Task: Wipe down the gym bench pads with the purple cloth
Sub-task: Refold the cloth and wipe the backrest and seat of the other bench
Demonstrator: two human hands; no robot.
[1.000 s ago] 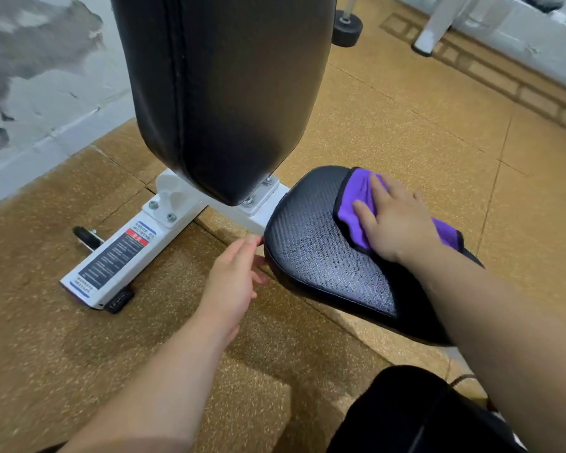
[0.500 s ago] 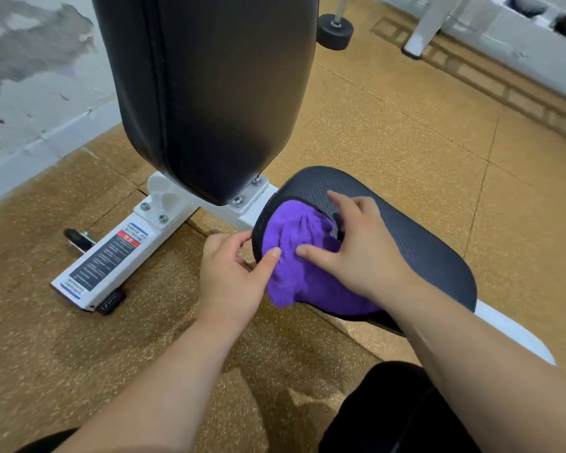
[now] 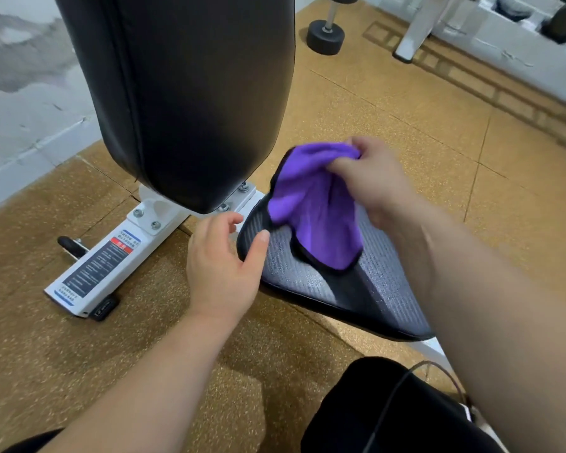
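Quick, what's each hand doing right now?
Left hand: open, empty, thumb at the seat pad edge.
Right hand: closed on the purple cloth.

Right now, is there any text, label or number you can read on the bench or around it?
Nothing can be read.
Warning sticker on the white base frame: red header band and dark block of small print, all too small and blurred.
Purple cloth, seat pad, back pad: no print seen.

Two black padded bench pads: backrest (image 3: pixel 190 93), textured seat (image 3: pixel 307 282). One purple cloth (image 3: pixel 314 207), two bare hands (image 3: pixel 223 273) (image 3: pixel 373 181), one black dumbbell (image 3: pixel 325 35) at one o'clock.
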